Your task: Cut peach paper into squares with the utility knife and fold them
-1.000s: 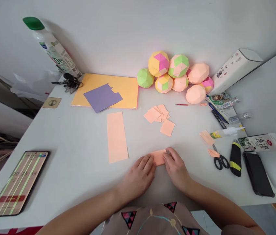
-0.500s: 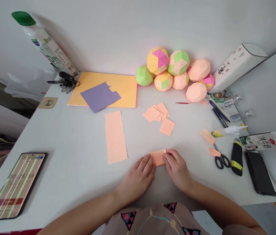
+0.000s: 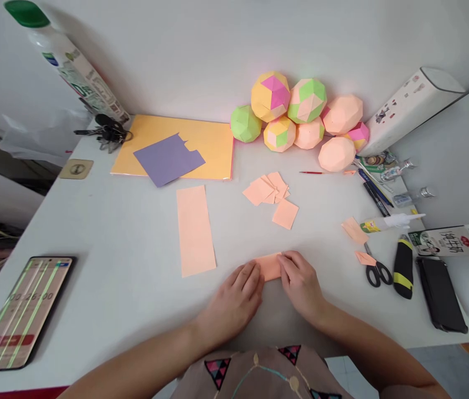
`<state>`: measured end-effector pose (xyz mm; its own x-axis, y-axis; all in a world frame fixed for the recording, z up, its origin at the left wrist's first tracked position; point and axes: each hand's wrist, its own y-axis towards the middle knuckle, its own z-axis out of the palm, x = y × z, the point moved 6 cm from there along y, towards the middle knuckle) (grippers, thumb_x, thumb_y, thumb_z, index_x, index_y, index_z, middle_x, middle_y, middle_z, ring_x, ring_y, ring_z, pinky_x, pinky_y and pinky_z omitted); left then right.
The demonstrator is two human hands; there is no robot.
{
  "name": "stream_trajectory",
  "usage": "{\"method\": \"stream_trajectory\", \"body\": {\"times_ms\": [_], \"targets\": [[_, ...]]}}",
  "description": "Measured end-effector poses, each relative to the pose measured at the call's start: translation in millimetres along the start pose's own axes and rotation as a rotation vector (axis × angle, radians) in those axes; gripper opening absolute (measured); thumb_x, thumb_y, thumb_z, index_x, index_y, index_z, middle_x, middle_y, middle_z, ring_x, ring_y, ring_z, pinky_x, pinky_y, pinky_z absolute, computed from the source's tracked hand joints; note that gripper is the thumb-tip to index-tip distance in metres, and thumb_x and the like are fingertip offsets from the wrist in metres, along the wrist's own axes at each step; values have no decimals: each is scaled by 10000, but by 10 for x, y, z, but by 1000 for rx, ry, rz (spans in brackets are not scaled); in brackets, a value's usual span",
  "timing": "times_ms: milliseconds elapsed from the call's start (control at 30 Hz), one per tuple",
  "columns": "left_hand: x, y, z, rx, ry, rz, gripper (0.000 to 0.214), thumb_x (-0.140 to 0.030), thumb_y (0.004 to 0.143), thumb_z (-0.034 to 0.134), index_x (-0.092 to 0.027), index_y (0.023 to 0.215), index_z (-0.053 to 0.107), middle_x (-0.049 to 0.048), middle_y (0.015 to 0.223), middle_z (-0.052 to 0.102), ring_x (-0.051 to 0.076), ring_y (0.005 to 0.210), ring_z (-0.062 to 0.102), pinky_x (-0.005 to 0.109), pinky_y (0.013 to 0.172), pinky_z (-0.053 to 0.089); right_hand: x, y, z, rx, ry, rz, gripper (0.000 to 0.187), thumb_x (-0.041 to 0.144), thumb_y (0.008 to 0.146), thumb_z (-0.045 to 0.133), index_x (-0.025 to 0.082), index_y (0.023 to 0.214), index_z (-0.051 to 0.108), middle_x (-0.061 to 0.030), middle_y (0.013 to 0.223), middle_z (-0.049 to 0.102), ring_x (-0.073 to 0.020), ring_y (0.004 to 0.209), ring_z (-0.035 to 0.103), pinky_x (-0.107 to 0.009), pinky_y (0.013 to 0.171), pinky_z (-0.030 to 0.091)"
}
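A small peach paper rectangle, apparently folded, lies at the near middle of the table. My left hand covers its left end, fingers together and pressing it down. At the other end, my right hand pinches the paper's right edge between thumb and fingertips. Beyond the hands sits a fanned pile of peach paper squares, with a single peach square just nearer. To the left of them lies a long peach paper strip.
Faceted paper balls cluster by the wall. A purple sheet rests on orange paper at back left. On the right are scissors, a glue bottle, a black-yellow cutter and a black case. A phone lies left.
The camera view has shifted slightly. Both hands stay at the paper's two ends, with the right fingers moved only a little. The phone's timer has advanced.
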<state>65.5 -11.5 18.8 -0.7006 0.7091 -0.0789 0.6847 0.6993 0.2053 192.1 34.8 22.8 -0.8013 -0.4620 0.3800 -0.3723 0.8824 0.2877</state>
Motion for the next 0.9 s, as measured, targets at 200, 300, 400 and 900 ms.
{"method": "stream_trajectory", "body": {"times_ms": [200, 300, 400, 900], "targets": [[4, 9, -15, -16, -23, -10, 293, -153, 901, 430, -41, 1144, 549, 193, 1203, 587, 310, 1170, 529, 436, 971, 418, 7, -2, 0, 8, -24, -8, 231, 73, 906, 407, 135, 961, 623, -85, 848, 613, -177, 781, 598, -301, 699, 530], [1, 14, -17, -25, -28, -7, 291, -153, 897, 440, -34, 1139, 550, 197, 1197, 589, 322, 1166, 530, 443, 963, 425, 10, -4, 7, 6, -32, -15, 226, 71, 905, 409, 133, 969, 617, -88, 858, 613, -179, 789, 597, -301, 699, 527], [-9, 4, -11, -31, -14, 13, 287, -136, 890, 452, -43, 1144, 545, 201, 1207, 581, 327, 1175, 521, 456, 963, 426, 13, -8, 10, -3, -37, -20, 232, 65, 903, 401, 131, 970, 614, -88, 850, 609, -176, 781, 592, -297, 685, 522], [10, 19, 16, 38, -26, -4, 298, -155, 895, 429, -63, 1153, 547, 171, 1208, 575, 307, 1176, 515, 428, 975, 414, 11, -15, 28, -3, -49, -24, 233, 55, 899, 400, 137, 953, 611, -83, 839, 597, -175, 765, 578, -288, 677, 507]]}}
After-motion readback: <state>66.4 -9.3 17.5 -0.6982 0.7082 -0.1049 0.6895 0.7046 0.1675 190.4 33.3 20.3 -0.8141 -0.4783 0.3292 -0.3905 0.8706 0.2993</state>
